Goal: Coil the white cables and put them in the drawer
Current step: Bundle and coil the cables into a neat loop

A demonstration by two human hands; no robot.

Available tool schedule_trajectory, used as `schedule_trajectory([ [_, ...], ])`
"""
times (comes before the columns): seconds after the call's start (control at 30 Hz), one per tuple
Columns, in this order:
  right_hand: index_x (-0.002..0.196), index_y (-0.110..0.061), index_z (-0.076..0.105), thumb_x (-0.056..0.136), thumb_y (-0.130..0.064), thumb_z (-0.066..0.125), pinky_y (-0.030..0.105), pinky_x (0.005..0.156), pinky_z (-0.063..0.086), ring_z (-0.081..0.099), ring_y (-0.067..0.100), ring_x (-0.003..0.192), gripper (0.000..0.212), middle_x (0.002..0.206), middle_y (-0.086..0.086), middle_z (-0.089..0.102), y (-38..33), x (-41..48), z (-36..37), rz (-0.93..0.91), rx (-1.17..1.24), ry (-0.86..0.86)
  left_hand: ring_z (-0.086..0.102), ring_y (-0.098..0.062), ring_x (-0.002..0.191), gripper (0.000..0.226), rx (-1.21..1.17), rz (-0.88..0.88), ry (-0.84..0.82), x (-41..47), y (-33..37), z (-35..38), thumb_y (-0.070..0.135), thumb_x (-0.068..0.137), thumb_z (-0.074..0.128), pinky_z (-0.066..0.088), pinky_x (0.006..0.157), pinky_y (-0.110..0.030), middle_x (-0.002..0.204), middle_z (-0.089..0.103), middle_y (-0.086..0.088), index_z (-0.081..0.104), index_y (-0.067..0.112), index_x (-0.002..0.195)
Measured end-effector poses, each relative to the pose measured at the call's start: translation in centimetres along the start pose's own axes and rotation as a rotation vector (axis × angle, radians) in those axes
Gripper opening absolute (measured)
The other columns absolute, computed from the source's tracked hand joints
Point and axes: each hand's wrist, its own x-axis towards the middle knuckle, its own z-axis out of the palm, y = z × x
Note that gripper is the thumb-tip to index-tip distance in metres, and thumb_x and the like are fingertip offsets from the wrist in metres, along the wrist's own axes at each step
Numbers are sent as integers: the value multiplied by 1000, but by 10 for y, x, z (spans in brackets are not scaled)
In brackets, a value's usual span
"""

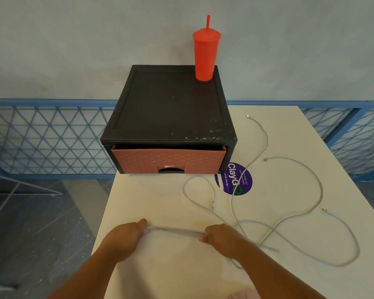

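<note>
While both hands' fingers [143, 223] pinch it, folded white cable [175, 230] spans between.

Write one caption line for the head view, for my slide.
Left hand and right hand hold a bundled white cable taut before the red drawer.

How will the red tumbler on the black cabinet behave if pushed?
The red tumbler probably tips easily: it is tall and narrows toward its base. It stands near the back right corner of the black cabinet, so a push could send it off. It looks plastic, perhaps light.
</note>
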Motion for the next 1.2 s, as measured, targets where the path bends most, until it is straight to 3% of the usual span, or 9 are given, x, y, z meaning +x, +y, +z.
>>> schedule_trajectory([
  [0.17, 62, -29, 34, 95, -47, 37, 29, 72, 35, 46, 18, 81, 37, 67, -11, 40, 10, -3, -8, -16, -3, -54, 57, -23, 108, 34, -14, -103, -11, -2, -16, -3, 37, 99, 25, 43, 88, -32, 118, 61, -3, 42, 21, 122],
  [0.37, 91, -17, 53, 96, -45, 34, 29, 76, 40, 52, 19, 85, 34, 92, 6, 58, 6, -10, -11, -6, -36, 2, 59, -24, 83, 20, 93, -102, 317, 1, -2, 13, 18, 82, 51, 49, 64, -35, 97, 62, 1, 56, 26, 100],
  [0.47, 104, -11, 56, 97, -44, 34, 31, 77, 39, 57, 26, 99, 40, 109, 11, 62, -1, -11, -8, -35, -122, 33, 52, -28, 104, 43, 92, -26, 340, 4, 27, 19, 36, 72, 42, 53, 77, -48, 112, 63, -2, 53, 26, 112],
  [0.53, 106, -11, 56, 97, -44, 33, 32, 76, 37, 56, 28, 103, 41, 112, 12, 61, -4, -9, -1, -45, -170, 39, 45, -22, 110, 49, 109, 170, 353, 8, 62, 22, 44, 71, 44, 52, 84, -43, 114, 64, 0, 52, 26, 116],
  [0.6, 109, -11, 55, 97, -38, 34, 35, 76, 41, 57, 30, 102, 37, 112, 12, 62, -6, -7, 8, -37, -222, 40, 44, -16, 111, 42, 44, 341, 255, 11, 99, 26, 42, 81, 43, 41, 92, -31, 119, 59, 3, 48, 25, 120],
  [0.73, 112, -10, 55, 97, -40, 32, 37, 78, 43, 59, 31, 100, 40, 109, 13, 64, -5, -10, 17, -26, -199, 69, 42, -20, 110, 29, -2, 236, 90, 19, 133, 33, 28, 94, 31, 27, 87, -30, 122, 49, 2, 47, 20, 117],
  [0.9, 102, -11, 58, 95, -42, 36, 32, 72, 37, 57, 28, 96, 39, 106, 12, 64, -2, -12, 8, -8, -9, 114, 51, -24, 97, 42, -34, 305, 28, 30, 128, 28, 27, 86, 15, 32, 79, -30, 107, 59, -7, 50, 12, 102],
  [1.03, 98, -5, 59, 96, -34, 37, 27, 72, 32, 48, 21, 86, 37, 97, 11, 60, 1, -15, 0, -46, 132, 74, 58, -32, 91, 23, -76, 273, -57, 36, 126, 25, 20, 93, 31, 37, 73, -33, 102, 63, -14, 46, 9, 107],
  [1.2, 87, -11, 55, 96, -30, 39, 28, 65, 33, 49, 23, 85, 26, 88, 7, 48, 10, -21, -7, -53, 164, 17, 59, -30, 91, 30, -97, 216, -24, 40, 127, 26, 39, 97, 32, 41, 75, -35, 97, 65, -11, 49, 17, 107],
])
